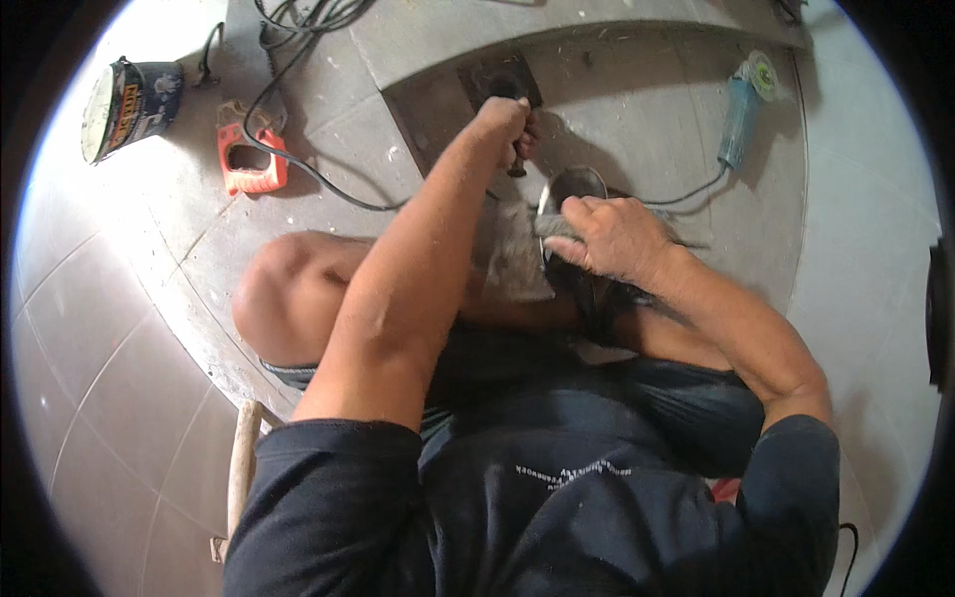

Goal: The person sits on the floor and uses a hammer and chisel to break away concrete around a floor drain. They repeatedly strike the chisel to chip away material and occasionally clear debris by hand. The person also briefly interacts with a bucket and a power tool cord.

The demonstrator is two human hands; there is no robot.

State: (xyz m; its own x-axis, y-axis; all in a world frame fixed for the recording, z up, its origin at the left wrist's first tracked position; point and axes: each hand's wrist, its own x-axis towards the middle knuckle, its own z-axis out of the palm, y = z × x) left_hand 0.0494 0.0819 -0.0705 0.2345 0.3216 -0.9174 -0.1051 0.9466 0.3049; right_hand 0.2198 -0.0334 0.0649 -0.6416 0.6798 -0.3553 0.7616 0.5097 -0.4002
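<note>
My left hand (509, 129) is closed around a dark tool whose rounded handle end (516, 170) sticks out below the fist. Its working end is hidden, so I cannot make out its kind. Just beyond the fist is a dark square patch (479, 88) on the grey floor. My right hand (615, 237) is low over my foot and a dark shoe (577, 183), thumb and fingers apart. A dusty grey piece (512, 249) lies between my legs, close to the right hand; what it is stays unclear.
A teal angle grinder (738, 121) lies at the far right, its cord running toward my feet. A handsaw with an orange handle (253, 171) and a tipped dark bucket (134, 107) are at the far left. Black cable (310, 28) is coiled above. A raised edge (577, 25) curves behind.
</note>
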